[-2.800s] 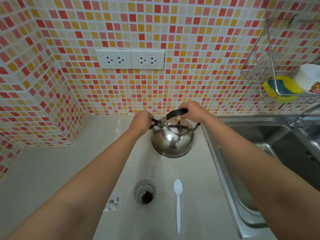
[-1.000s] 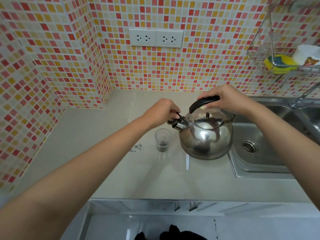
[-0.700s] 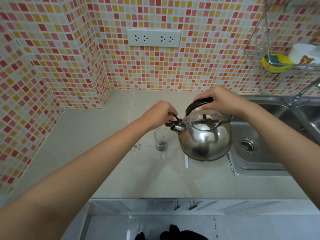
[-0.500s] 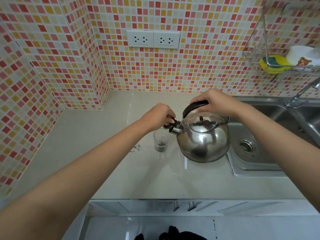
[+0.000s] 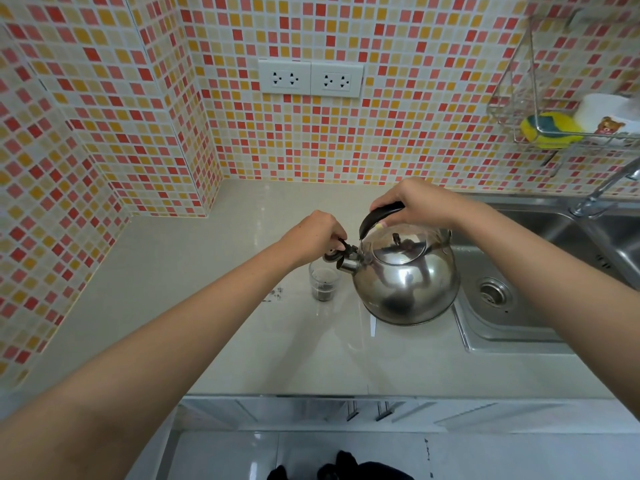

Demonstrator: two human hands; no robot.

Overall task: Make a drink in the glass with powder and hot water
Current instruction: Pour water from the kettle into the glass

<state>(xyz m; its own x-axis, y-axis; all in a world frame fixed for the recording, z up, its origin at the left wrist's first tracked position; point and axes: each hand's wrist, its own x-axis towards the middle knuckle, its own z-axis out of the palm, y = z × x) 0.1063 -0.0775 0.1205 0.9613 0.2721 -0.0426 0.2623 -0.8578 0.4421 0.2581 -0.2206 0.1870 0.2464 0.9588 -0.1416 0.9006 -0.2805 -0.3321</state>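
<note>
A: What is the biggest thing here?
B: One counter (image 5: 221,327), with one sink (image 5: 540,271) at its 3 o'clock side.
A: How many kettles?
B: One shiny kettle (image 5: 405,285), tipped toward 9 o'clock.
A: And hands?
B: Two. The right hand (image 5: 415,202) is wrapped tight around the black handle (image 5: 375,216). The left hand (image 5: 317,235) pinches the little cap on the spout (image 5: 346,263).
A: Where is the glass?
B: One glass (image 5: 323,284) stands on the counter under the spout, at the kettle's 9 o'clock. Dark powder sits in its bottom.
A: Anything smaller?
B: One torn packet (image 5: 275,294), at the glass's 9 o'clock.
</note>
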